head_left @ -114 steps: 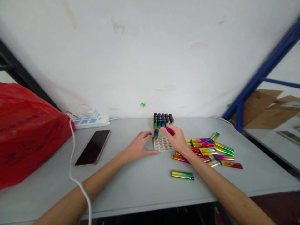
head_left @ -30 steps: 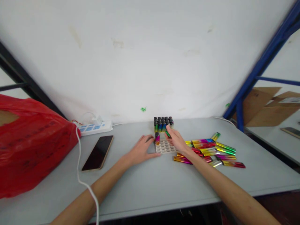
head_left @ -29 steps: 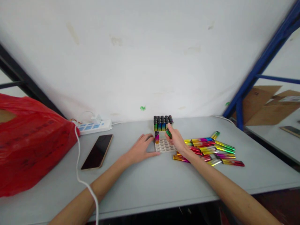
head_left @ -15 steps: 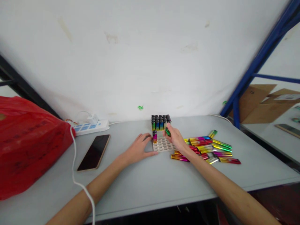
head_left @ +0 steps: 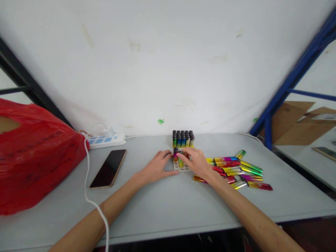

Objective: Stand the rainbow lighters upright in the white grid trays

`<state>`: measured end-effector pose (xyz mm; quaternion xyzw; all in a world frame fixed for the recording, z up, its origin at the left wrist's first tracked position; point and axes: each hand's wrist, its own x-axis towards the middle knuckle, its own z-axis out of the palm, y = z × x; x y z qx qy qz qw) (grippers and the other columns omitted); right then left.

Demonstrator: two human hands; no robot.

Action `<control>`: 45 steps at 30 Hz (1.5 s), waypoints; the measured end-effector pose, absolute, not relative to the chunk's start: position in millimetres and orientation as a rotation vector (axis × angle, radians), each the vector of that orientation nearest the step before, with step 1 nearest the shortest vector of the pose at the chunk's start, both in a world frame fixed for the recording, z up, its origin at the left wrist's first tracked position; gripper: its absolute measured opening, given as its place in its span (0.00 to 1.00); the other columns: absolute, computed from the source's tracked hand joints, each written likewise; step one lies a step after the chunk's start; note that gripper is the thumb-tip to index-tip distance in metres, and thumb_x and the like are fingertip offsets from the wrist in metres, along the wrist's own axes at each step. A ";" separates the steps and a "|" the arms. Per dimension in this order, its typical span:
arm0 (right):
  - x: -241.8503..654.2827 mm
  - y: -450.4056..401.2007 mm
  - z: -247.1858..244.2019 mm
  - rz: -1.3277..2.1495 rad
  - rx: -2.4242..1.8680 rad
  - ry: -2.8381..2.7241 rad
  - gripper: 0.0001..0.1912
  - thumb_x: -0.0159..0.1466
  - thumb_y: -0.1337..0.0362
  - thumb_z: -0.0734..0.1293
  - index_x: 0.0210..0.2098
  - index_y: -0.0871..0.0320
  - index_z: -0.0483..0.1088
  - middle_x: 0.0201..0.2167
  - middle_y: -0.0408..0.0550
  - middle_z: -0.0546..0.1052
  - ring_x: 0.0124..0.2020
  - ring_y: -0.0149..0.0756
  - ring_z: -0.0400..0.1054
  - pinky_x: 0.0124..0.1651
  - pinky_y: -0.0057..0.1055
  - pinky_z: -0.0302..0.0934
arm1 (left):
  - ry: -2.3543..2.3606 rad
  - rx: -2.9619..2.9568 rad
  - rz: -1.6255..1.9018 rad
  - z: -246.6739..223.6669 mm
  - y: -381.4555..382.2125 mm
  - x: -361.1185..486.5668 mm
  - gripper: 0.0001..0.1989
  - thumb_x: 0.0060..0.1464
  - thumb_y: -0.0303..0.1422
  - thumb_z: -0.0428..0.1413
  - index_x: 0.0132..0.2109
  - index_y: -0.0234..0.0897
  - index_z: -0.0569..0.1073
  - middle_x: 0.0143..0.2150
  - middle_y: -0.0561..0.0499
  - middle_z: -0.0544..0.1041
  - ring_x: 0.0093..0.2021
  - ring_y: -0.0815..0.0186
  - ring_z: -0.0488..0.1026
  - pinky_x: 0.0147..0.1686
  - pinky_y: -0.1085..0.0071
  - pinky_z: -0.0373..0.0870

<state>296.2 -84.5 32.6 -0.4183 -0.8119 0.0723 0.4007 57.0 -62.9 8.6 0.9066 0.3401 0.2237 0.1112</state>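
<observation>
A pale tray of round holes [head_left: 176, 168] lies in the middle of the table. My left hand [head_left: 158, 166] rests at its left side, thumb and fingers spread, holding nothing. My right hand [head_left: 196, 160] reaches over the tray from the right, fingers closed on a green-yellow lighter [head_left: 180, 162] that stands upright in the tray area. Just left of it stands a purple-orange lighter [head_left: 175, 154]. Behind the tray is an upright block of lighters [head_left: 183, 139] with black tops. Part of the tray is hidden under my right hand.
Loose shiny lighters [head_left: 231, 170] lie in a pile right of the tray. A phone [head_left: 109, 168], a white power strip [head_left: 107, 140] with its cable [head_left: 89, 196], and a red plastic bag [head_left: 39, 157] occupy the left. A blue metal post [head_left: 268, 131] stands far right.
My right hand has brought the green-yellow lighter down and left into the tray beside the purple-orange one. My left hand stays at the tray's edge. The camera view has shifted slightly.
</observation>
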 end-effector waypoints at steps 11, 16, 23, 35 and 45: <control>301.3 -79.6 36.3 0.039 -1.163 -2.309 0.13 0.77 0.55 0.65 0.41 0.57 0.75 0.36 0.52 0.83 0.38 0.41 0.78 0.41 0.32 0.65 | 1.003 2.679 0.636 9.9 -63.2 58.4 0.35 0.62 0.58 0.61 0.66 0.41 0.71 0.66 0.39 0.73 0.66 0.46 0.70 0.69 0.48 0.65; 299.3 -78.7 39.5 0.038 -1.291 -2.329 0.14 0.78 0.54 0.64 0.46 0.57 0.73 0.37 0.52 0.83 0.37 0.41 0.79 0.39 0.31 0.64 | 1.002 2.674 0.627 9.2 -62.4 56.6 0.35 0.63 0.58 0.61 0.67 0.42 0.70 0.67 0.39 0.72 0.68 0.47 0.69 0.71 0.46 0.63; 296.0 -80.9 40.1 0.029 -1.383 -2.350 0.16 0.78 0.51 0.63 0.47 0.58 0.75 0.38 0.56 0.84 0.38 0.44 0.80 0.38 0.31 0.63 | 1.016 2.668 0.619 11.1 -62.5 57.2 0.34 0.63 0.58 0.61 0.66 0.40 0.72 0.67 0.39 0.72 0.67 0.46 0.69 0.70 0.47 0.65; 343.3 -88.8 62.6 0.148 -1.262 -2.307 0.18 0.79 0.55 0.59 0.46 0.57 0.78 0.41 0.53 0.83 0.42 0.42 0.77 0.51 0.38 0.67 | 1.012 2.665 0.626 14.3 -63.9 57.7 0.32 0.63 0.58 0.61 0.63 0.41 0.73 0.66 0.39 0.72 0.65 0.47 0.70 0.69 0.47 0.66; 486.1 -116.9 58.2 0.408 -1.667 -2.253 0.17 0.68 0.62 0.63 0.49 0.55 0.82 0.51 0.58 0.83 0.53 0.51 0.78 0.62 0.47 0.69 | 1.022 2.663 0.599 11.1 -63.4 59.5 0.32 0.64 0.58 0.59 0.62 0.39 0.73 0.67 0.39 0.72 0.66 0.47 0.70 0.70 0.48 0.64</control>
